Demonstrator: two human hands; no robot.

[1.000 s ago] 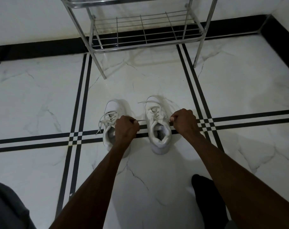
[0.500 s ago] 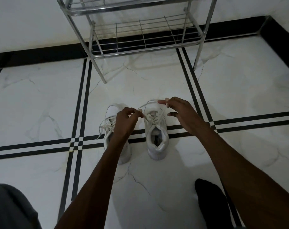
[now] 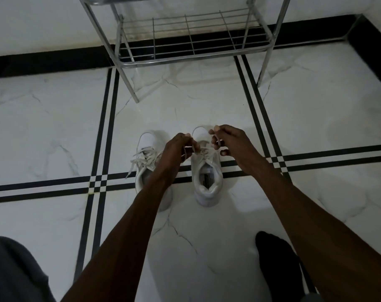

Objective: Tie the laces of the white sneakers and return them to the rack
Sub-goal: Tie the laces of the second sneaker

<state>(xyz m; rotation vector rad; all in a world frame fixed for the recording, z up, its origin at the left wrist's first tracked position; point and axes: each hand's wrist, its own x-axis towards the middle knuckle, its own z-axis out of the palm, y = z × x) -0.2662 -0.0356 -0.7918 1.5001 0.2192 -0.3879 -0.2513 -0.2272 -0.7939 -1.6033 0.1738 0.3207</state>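
Left white lace-up sneaker sits on the white marble floor, toe toward the wall; its flat white laces lie loose and splayed over its left side, untied. The left forearm crosses over its heel end.

Left hand: grip closed, pinching one strand of the pale lace of the right shoe, held just above the eyelet rows.

Right white lace-up sneaker stands just beside the first, parallel to it, opening visible, lace half-worked.

Right hand: thumb and forefinger pinched on the other strand near the toe cap, remaining fingers spread. Whether a loop is already formed is too small to tell.

Judgement, step in hand: forming the knot on the right sneaker. To do it well, keep both strands taut and even, cross them low against the tongue, and cinch before making loops so the bow sits snug.

Both grips hover directly over the right shoe's lacing, touching only the lace.

Chrome wire shoe rack stands beyond, against the wall, well apart from the shoes; lower shelf bare.
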